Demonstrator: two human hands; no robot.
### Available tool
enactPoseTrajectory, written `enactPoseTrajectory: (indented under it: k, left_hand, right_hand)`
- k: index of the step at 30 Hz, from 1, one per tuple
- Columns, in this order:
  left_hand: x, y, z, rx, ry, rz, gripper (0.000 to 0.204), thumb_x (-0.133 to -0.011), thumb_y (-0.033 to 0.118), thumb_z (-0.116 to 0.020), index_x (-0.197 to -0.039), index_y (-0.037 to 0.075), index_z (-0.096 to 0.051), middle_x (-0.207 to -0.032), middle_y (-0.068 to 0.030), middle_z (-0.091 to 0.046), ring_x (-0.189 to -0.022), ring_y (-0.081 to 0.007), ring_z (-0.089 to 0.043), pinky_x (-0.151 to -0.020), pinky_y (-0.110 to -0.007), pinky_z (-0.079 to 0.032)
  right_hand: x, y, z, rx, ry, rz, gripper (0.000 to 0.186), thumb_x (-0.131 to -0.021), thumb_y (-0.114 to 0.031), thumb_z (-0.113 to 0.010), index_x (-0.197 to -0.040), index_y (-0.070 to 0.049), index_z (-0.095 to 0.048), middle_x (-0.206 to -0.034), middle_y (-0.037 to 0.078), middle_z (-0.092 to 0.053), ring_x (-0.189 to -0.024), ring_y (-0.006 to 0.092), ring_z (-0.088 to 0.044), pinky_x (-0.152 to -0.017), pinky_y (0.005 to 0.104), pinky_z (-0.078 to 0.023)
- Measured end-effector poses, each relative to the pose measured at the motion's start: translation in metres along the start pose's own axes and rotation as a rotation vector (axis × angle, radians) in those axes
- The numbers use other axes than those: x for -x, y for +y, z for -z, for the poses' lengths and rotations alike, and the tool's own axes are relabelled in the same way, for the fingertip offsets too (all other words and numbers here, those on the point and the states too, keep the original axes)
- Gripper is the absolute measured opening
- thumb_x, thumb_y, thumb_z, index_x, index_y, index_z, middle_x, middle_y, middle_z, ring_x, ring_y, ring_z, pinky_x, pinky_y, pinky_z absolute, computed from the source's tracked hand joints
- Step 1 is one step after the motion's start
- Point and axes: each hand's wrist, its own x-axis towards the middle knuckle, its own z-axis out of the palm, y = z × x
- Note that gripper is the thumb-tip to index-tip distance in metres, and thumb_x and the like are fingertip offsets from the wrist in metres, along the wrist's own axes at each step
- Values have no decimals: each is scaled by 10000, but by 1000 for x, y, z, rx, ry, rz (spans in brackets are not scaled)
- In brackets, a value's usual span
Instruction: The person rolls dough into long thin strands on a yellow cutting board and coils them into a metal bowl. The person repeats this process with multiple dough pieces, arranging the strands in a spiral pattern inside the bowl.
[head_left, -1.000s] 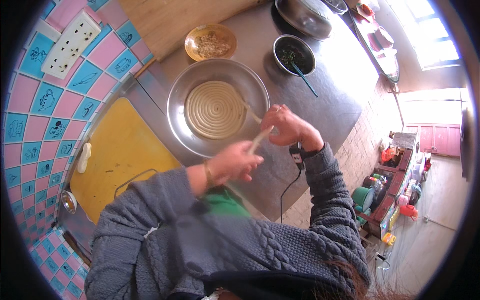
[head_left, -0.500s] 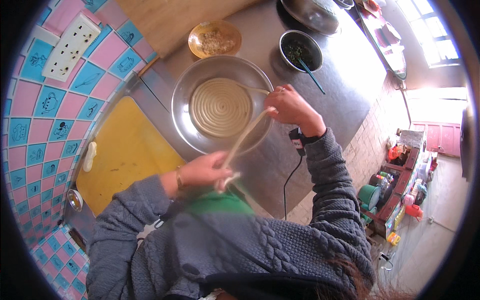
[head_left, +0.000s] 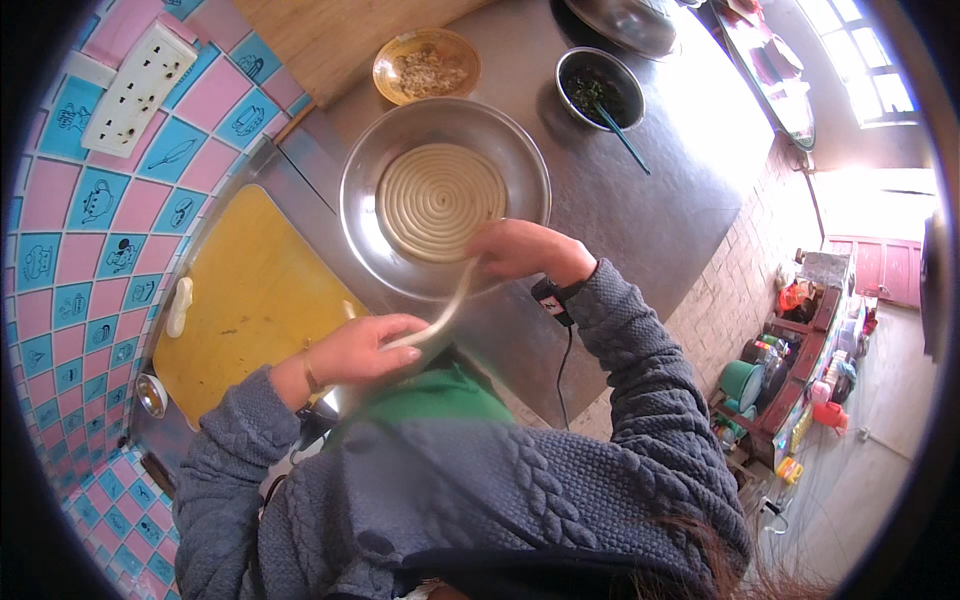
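Note:
A wide steel basin (head_left: 358,215) holds a flat spiral of dough rope (head_left: 440,190) coiled ring against ring. Over the basin's near right rim, my right hand (head_left: 525,250) pinches the loose strand of dough; its fingertips are partly hidden and slightly blurred. From there the dough strand (head_left: 455,307) droops to my left hand (head_left: 360,350), whose thumb and fingers close round it in front of the basin. A yellow board (head_left: 245,300) lies under and to the left of my left hand, with a pale piece of dough (head_left: 180,307) at its left edge.
Behind the basin stands a yellowish bowl (head_left: 427,65) of crumbly pale food. A steel bowl (head_left: 600,88) of dark chopped greens with a teal-handled utensil (head_left: 622,138) sits at the back right. A black plug with a cord (head_left: 550,297) hangs beside my right wrist. A tiled wall (head_left: 95,200) borders the left.
My right hand has moved left and nearer, to the basin's near rim. My left hand has moved left and slightly up. The strand between them hangs shorter and lower.

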Motion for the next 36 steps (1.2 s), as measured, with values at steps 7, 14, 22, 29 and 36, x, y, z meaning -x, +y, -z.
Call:
enactPoseTrajectory:
  k: [7, 14, 22, 29, 36]
  left_hand:
    - [15, -10, -3, 7, -23, 101, 440, -1006, 169, -644, -1411, 30, -541, -1188, -24, -678, -1043, -86, -605, -938, -273, -492]
    - [14, -18, -5, -249, 8, 230, 490, -985, 304, -664, -1402, 73, -552, -1106, -75, -708, -987, -144, -653, -889, -309, -518]
    - [14, -10, 7, -403, 367, 121, 435, -979, 294, -668, -1314, 25, -600, -1064, -112, -712, -924, -175, -668, -830, -335, -525]
    - [1, 5, -2, -81, 437, -37, 447, -971, 177, -666, -1358, 27, -501, -1052, -139, -707, -877, -208, -693, -810, -346, -553]
    - [21, -23, 33, -81, 160, 111, 249, -982, 209, -654, -1141, 20, -627, -862, -29, -686, -727, -106, -644, -692, -287, -533]
  right_hand:
    - [4, -13, 6, -36, -79, -131, 202, -830, -141, -641, -987, -45, -725, -956, 171, -712, -954, 390, -667, -835, 466, -525]
    - [8, -13, 14, 357, -167, -277, 271, -810, -42, -586, -1036, -91, -727, -1012, 154, -708, -1006, 358, -666, -864, 445, -526]
    - [-4, -7, 10, 352, 13, -303, 278, -813, -58, -587, -1059, -72, -714, -1053, 147, -707, -998, 371, -664, -857, 446, -535]
    - [-36, -77, -9, -195, 82, 404, 285, -844, -167, -724, -1109, -63, -710, -1003, 156, -697, -959, 316, -671, -834, 399, -530]
    - [-25, -78, -4, -338, 71, 181, 199, -902, -162, -698, -1061, -43, -711, -925, 134, -682, -893, 298, -665, -796, 404, -522]
